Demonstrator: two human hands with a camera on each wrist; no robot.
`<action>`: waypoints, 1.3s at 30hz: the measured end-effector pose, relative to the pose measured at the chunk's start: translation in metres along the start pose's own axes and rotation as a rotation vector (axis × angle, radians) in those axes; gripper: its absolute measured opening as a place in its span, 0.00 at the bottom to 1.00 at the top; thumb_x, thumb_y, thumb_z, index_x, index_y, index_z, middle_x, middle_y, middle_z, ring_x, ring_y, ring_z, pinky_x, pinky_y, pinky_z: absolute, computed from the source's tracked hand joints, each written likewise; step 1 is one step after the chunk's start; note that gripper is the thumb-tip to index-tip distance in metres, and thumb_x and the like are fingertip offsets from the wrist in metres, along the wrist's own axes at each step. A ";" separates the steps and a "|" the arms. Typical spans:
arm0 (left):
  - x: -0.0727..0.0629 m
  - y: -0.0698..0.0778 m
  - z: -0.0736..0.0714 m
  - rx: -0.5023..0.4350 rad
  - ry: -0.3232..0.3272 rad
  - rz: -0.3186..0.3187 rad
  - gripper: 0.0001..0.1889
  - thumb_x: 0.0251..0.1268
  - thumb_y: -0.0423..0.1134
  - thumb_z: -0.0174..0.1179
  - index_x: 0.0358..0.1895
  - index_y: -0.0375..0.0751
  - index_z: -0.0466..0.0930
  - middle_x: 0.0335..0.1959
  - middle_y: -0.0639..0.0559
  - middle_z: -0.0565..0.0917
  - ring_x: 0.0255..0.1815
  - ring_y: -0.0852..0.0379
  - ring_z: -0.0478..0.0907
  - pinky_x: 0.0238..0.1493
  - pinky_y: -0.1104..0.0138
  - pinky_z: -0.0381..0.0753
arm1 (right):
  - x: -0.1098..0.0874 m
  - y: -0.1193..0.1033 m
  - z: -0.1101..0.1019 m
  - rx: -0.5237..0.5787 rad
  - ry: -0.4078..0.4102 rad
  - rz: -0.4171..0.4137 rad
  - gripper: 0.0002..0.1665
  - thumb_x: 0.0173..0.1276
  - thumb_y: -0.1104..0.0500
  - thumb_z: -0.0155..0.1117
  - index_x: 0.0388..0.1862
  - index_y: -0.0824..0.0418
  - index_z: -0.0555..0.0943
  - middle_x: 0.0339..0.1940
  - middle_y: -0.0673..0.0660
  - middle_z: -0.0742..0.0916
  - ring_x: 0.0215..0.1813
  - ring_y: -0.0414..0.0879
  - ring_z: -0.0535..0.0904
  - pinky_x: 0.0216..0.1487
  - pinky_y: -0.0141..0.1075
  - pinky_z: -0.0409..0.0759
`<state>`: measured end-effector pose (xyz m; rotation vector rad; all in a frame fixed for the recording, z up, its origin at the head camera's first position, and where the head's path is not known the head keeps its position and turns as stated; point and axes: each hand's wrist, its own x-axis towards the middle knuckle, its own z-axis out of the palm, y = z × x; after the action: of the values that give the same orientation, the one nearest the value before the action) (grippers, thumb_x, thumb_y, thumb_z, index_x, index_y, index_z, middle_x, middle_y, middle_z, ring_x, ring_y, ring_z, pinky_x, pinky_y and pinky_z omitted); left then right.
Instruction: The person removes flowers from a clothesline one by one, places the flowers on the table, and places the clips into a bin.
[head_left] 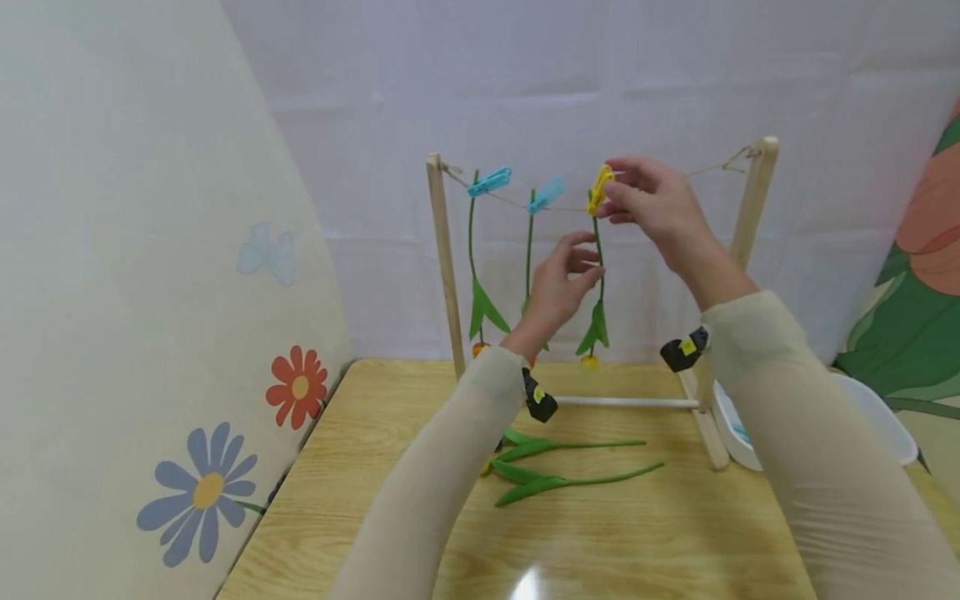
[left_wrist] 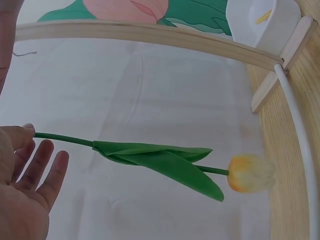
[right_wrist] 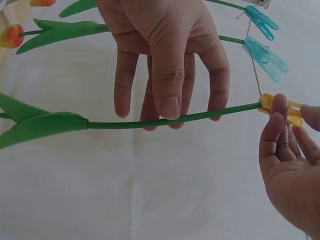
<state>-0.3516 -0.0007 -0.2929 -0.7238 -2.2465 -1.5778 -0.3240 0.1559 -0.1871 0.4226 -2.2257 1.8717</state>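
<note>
My right hand (head_left: 656,204) pinches a yellow clothespin (head_left: 599,190) on the string, where the clothespin meets the stem top of a yellow tulip (left_wrist: 250,173). Lower down, my left hand (head_left: 561,279) holds that tulip's green stem (right_wrist: 200,116) between thumb and fingers. The tulip hangs upside down, its leaves (head_left: 596,327) below the hand. To the left, two blue clothespins (head_left: 490,182) hold two more tulips head down on the string; my left hand and sleeve partly hide the middle one.
The string runs between two wooden posts (head_left: 444,258) joined low by a white rod (head_left: 622,402). More tulips (head_left: 577,482) lie on the wooden table (head_left: 645,542), their heads mostly behind my left sleeve. A white tub (head_left: 873,408) with clothespins stands right, partly behind my right sleeve.
</note>
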 end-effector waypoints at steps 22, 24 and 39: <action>-0.005 0.006 0.000 -0.043 0.021 0.006 0.25 0.69 0.30 0.64 0.67 0.46 0.73 0.49 0.45 0.85 0.47 0.52 0.85 0.41 0.69 0.87 | -0.007 0.002 -0.003 -0.003 0.084 -0.007 0.24 0.75 0.52 0.63 0.66 0.58 0.76 0.50 0.51 0.84 0.33 0.41 0.83 0.40 0.30 0.82; -0.005 0.007 0.000 -0.039 0.026 0.015 0.25 0.69 0.30 0.64 0.67 0.45 0.73 0.49 0.45 0.85 0.47 0.51 0.85 0.41 0.69 0.87 | -0.007 0.001 -0.002 -0.004 0.101 -0.007 0.23 0.75 0.52 0.63 0.64 0.57 0.76 0.48 0.51 0.84 0.32 0.42 0.82 0.38 0.29 0.82; -0.011 0.006 0.001 0.008 -0.002 0.047 0.24 0.68 0.30 0.64 0.66 0.44 0.75 0.49 0.47 0.85 0.45 0.54 0.85 0.39 0.69 0.86 | -0.003 -0.002 -0.005 0.220 0.337 -0.140 0.04 0.70 0.62 0.68 0.41 0.55 0.82 0.38 0.50 0.82 0.22 0.40 0.69 0.22 0.26 0.68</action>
<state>-0.3388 -0.0006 -0.2942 -0.7711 -2.2190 -1.5464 -0.3210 0.1606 -0.1855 0.2650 -1.7404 1.9526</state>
